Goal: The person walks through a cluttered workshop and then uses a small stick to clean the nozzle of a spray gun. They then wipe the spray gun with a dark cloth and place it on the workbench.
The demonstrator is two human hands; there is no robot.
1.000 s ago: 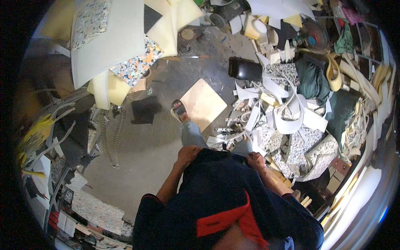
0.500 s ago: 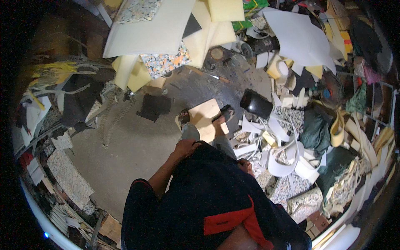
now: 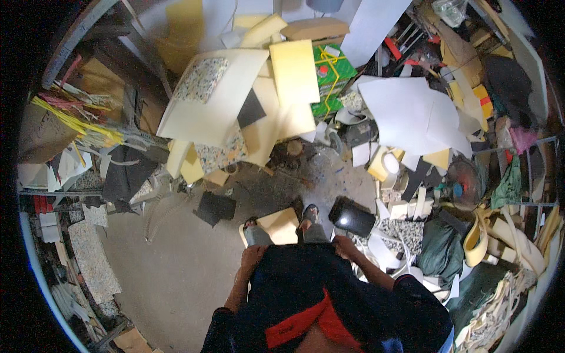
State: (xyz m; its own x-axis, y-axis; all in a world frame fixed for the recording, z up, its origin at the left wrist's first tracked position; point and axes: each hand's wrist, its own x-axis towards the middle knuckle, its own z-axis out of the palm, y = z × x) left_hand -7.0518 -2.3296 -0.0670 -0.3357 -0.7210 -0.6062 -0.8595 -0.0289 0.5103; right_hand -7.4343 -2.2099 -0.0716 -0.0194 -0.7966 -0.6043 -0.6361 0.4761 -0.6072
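My left hand (image 3: pixel 253 254) is closed on the hem of my dark navy shirt (image 3: pixel 294 273), which has a red-trimmed opening. My right hand (image 3: pixel 343 246) is closed at the same hem on the other side; its fingertips are hard to see. Below them, both my sandalled feet, the left (image 3: pixel 251 223) and the right (image 3: pixel 310 215), are on or at a pale square board (image 3: pixel 278 222) on the floor. Just right of it lies a glossy black object (image 3: pixel 353 216), and to the left a dark flat scrap (image 3: pixel 215 206).
Stacked foam sheets (image 3: pixel 294 70), a green box (image 3: pixel 329 82) and white sheets (image 3: pixel 400 106) stand ahead. Heaped offcuts (image 3: pixel 397 229), green sacks (image 3: pixel 438 253) and a fan (image 3: pixel 465 182) crowd the right. Racks with strips (image 3: pixel 76 123) and speckled slabs (image 3: pixel 94 259) line the left.
My view has tilted up, so the piles and board sit lower in the picture and more of the far side shows. My right foot has come forward to the board.
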